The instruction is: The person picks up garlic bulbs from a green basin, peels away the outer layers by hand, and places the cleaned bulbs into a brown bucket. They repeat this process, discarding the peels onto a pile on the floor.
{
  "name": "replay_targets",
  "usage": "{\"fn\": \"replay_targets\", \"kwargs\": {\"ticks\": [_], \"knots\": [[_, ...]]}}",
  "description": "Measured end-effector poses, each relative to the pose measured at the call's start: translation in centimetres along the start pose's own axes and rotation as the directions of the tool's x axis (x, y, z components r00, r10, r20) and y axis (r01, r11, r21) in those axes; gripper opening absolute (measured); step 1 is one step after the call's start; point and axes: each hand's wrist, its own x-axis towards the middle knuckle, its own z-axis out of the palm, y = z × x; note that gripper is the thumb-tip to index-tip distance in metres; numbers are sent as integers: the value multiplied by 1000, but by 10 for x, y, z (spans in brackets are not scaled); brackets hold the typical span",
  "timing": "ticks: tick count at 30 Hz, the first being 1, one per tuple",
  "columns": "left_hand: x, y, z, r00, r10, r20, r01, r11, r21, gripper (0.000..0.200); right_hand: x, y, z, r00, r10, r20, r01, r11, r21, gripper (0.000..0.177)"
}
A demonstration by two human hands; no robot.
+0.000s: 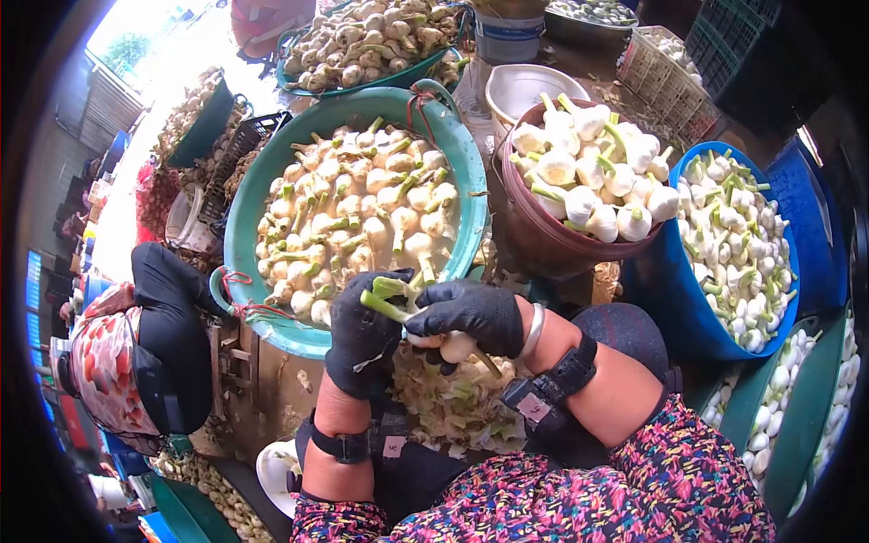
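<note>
Both of my hands wear black gloves and meet above my lap. My right hand (480, 312) is closed around garlic bulbs (457, 347) with green stems, one stem pointing down to the right. My left hand (364, 333) is closed beside them, its fingers at a loose green strip of garlic skin (389, 288); its palm side is partly hidden. A cut green stem (382, 306) juts out between the two hands. Under them lies a heap of garlic peelings (457, 398). Just beyond stands a green tub (475, 195) of unpeeled garlic in cloudy water.
A maroon bucket (543, 240) of peeled garlic stands at the right front, with a blue barrel (665, 299) of garlic beside it. Behind are a white bucket (507, 86) and a heaped green basin (398, 77). Another person (136, 353) sits at the left.
</note>
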Motion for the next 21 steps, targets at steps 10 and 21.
{"fn": "replay_targets", "kwargs": {"ticks": [10, 21], "knots": [[-5, 20, -16, 856, -464, 227, 473, 527, -706, 37, 0, -18, -7, 915, 364, -173, -233, 827, 511, 32], [-4, 3, -25, 848, -513, 133, 431, 520, -737, 31, 5, -5, 3, 945, -181, -272, 181, 983, -28, 22]]}}
